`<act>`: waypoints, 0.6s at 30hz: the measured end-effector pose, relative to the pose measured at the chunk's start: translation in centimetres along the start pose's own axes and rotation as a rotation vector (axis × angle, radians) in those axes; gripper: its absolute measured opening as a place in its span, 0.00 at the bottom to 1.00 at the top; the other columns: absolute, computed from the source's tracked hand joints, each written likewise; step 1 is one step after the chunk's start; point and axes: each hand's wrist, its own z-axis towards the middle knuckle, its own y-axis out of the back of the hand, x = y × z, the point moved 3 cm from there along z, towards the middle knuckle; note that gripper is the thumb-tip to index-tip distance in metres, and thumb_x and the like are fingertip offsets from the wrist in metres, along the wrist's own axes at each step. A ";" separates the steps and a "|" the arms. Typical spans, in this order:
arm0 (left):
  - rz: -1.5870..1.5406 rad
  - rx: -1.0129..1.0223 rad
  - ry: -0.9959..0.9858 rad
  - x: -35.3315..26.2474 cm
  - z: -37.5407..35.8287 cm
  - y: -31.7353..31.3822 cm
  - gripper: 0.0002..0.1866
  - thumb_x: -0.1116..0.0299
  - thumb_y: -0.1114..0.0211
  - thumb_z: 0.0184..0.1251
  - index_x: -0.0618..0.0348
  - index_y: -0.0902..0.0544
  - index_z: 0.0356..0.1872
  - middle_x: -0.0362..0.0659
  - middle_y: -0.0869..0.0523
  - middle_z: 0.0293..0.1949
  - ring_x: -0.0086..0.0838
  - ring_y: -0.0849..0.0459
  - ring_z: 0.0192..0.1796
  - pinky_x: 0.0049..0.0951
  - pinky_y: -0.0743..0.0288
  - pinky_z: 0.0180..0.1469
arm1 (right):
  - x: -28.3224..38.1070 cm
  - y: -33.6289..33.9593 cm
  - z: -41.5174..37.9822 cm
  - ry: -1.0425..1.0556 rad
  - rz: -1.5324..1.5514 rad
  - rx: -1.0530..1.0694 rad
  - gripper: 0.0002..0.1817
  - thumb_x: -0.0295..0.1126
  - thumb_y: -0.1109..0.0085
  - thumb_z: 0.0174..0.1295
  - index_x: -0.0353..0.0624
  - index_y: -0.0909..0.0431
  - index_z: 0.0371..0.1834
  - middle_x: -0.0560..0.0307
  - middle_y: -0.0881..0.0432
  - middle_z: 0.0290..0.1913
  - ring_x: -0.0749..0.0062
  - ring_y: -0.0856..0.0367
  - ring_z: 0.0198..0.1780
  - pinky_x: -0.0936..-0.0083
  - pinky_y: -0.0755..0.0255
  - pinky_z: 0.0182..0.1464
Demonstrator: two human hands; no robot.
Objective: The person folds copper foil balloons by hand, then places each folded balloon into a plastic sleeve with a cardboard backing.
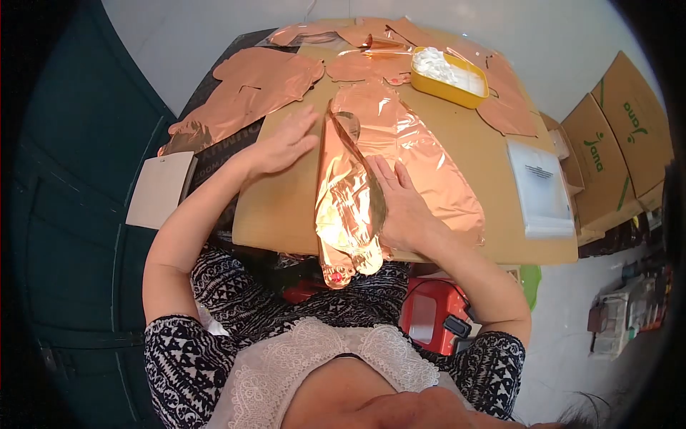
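A large copper-coloured foil sheet [436, 171] lies on the cardboard-topped table [279, 207], its left side folded over in a shiny, crinkled flap. The folded part hangs past the table's front edge and has a small red spot near its tip. My right hand [407, 207] lies flat against the right side of the fold, fingers pointing up and left, holding nothing visible. To the left of the foil, my left hand [286, 145] is above the cardboard with its fingers spread and nothing in it.
More copper foil shapes [250, 86] lie at the back. A yellow container [450, 91] holds white material. Clear plastic packets [539, 189] rest at the right edge, near cardboard boxes [600, 150]. A white flat item [161, 189] is at left; a red stool [425, 314] is below.
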 end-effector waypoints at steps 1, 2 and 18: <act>0.045 0.035 -0.032 0.0 0.1 -0.4 0.33 0.53 0.57 0.77 0.68 0.47 0.73 0.59 0.53 0.77 0.45 0.58 0.80 0.41 0.65 0.78 | 0.0 0.0 0.0 -0.002 0.007 -0.002 0.59 0.30 0.34 0.38 0.32 0.58 0.76 0.34 0.54 0.77 0.44 0.57 0.78 0.61 0.63 0.80; 0.092 0.069 -0.064 -0.2 0.3 -1.0 0.35 0.51 0.58 0.77 0.68 0.50 0.74 0.59 0.54 0.77 0.45 0.60 0.80 0.41 0.67 0.78 | 0.0 0.0 -0.1 -0.003 0.014 -0.006 0.58 0.30 0.33 0.38 0.31 0.57 0.76 0.34 0.54 0.77 0.44 0.57 0.78 0.60 0.64 0.80; 0.384 0.098 -0.166 -3.2 2.0 -4.2 0.41 0.40 0.61 0.75 0.64 0.51 0.76 0.58 0.54 0.77 0.46 0.61 0.80 0.52 0.69 0.77 | 0.4 -0.1 0.0 0.112 -0.167 -0.013 0.49 0.34 0.40 0.48 0.22 0.52 0.72 0.32 0.52 0.75 0.49 0.57 0.79 0.56 0.65 0.79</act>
